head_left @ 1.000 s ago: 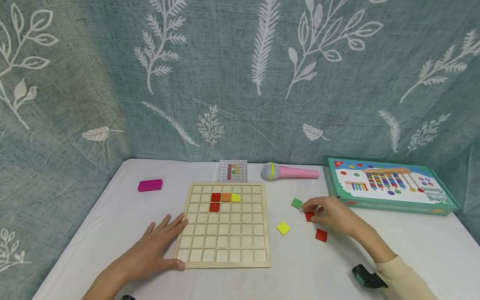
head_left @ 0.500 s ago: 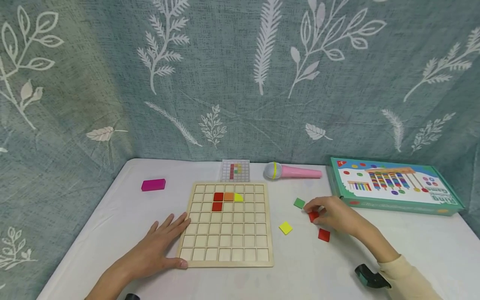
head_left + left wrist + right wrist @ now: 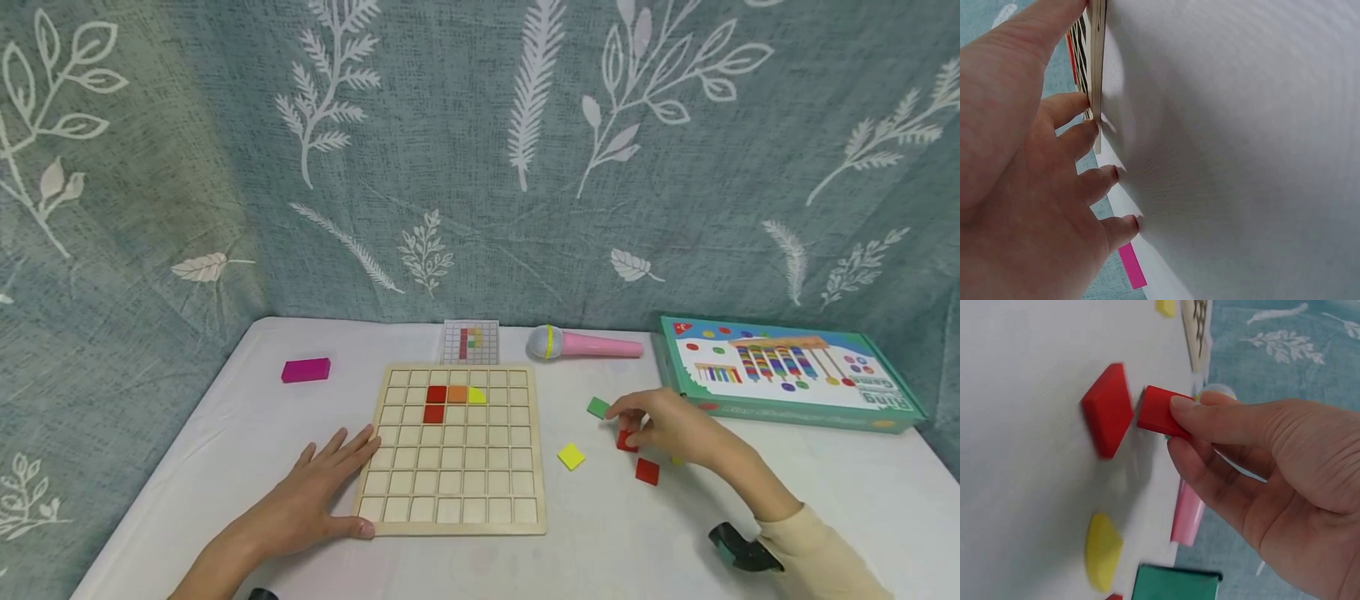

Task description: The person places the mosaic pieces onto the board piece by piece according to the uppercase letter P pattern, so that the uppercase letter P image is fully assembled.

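Observation:
My right hand (image 3: 627,423) pinches a small red square tile (image 3: 624,442) between thumb and fingers, tilted just above the white table; the right wrist view shows this red tile (image 3: 1159,412) up close. A second red tile (image 3: 647,472) lies flat beside it, and it shows as a red tile (image 3: 1107,411) in the right wrist view. My left hand (image 3: 330,479) rests flat, fingers straight, against the left edge of the wooden grid board (image 3: 453,492). The board holds two red tiles (image 3: 435,403), an orange tile (image 3: 457,394) and a yellow quarter-round (image 3: 477,395).
A green tile (image 3: 597,407) and a yellow tile (image 3: 571,456) lie loose right of the board. Behind the board are a pattern card (image 3: 470,342) and a pink toy microphone (image 3: 588,344). A magenta block (image 3: 305,370) sits far left, a green game box (image 3: 787,371) far right.
My right hand's fingers have closed on the red tile and drawn it slightly nearer, tipping it up. My left hand has stayed on the board's edge.

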A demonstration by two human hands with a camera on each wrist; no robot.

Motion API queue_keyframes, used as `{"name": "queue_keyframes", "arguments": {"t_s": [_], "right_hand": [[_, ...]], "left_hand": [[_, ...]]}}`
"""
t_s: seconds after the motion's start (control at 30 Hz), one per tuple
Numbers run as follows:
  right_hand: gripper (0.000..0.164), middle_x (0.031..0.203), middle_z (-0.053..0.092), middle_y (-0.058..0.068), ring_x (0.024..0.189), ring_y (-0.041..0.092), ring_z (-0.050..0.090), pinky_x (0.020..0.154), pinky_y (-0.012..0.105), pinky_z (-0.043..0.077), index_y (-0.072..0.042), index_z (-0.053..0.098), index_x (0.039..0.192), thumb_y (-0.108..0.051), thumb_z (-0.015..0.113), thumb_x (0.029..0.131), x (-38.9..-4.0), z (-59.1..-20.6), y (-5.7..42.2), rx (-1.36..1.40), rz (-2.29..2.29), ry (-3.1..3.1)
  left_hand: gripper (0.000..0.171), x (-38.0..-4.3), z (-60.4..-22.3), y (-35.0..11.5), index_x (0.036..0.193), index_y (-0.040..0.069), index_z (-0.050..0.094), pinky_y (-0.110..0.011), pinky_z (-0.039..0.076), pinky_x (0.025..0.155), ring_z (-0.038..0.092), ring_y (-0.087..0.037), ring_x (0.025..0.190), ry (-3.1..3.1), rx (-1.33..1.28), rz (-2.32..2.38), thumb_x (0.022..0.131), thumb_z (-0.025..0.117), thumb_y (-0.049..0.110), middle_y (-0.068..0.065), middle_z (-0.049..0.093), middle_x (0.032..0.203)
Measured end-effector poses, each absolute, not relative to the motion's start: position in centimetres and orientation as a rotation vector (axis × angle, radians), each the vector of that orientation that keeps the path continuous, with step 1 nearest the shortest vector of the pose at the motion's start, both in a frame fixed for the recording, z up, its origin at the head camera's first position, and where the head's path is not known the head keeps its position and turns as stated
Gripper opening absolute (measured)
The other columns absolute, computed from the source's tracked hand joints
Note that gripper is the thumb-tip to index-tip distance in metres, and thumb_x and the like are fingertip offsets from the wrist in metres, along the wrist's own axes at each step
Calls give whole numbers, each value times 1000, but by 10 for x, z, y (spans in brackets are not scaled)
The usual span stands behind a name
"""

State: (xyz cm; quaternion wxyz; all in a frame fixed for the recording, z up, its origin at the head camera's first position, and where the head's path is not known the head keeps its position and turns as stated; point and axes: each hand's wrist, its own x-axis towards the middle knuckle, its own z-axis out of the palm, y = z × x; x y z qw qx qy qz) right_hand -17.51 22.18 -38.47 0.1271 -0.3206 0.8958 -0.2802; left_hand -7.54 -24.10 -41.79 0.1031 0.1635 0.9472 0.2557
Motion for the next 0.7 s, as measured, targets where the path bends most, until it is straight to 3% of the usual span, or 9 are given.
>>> {"name": "queue_keyframes", "arguments": {"t_s": [0.3,0.7], "right_hand": [[32,87,65,-4,80,13,61,73,26,55,2,70,108,16,68,79,-181,-381,196,-1048,-839,2607],[31,82,64,-4,77,8,57,70,22,52,1,69,110,13,68,81,-188,-386,139,-1099,-879,2537]], "left_hand": [[107,-74,-416,-242,151,8,38,-70,7,111,16,-47,145,2788,482,777,67,77,61,-12,28,159],[106,-74,-418,-241,150,8,39,-71,7,110,16,-48,144,2790,491,783,66,79,59,-13,29,159]]}}
